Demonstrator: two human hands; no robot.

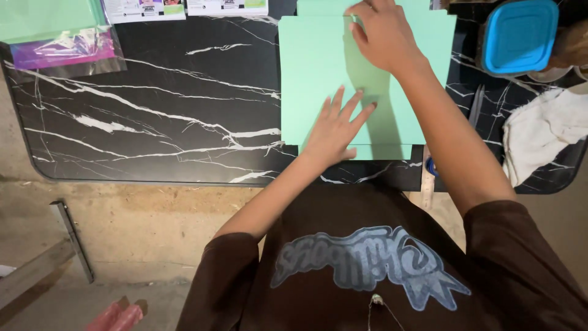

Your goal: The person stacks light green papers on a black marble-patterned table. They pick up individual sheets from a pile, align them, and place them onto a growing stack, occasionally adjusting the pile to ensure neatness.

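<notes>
Mint-green paper sheet (pixel 318 79) pinned flat under left hand (pixel 335 129), fingers spread, steadying lower edge | right hand (pixel 383 34) pressing top fold, fingers together, nothing clamped | sheet lying on black marble counter (pixel 153 110) | blue-lidded container (pixel 519 35), white cloth (pixel 542 132) off right

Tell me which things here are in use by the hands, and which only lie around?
In use: green paper sheet, left hand flat on it, right hand at its top edge.

Lying about: blue-lidded container, white cloth, ruler, wrapped coloured sheets.
</notes>
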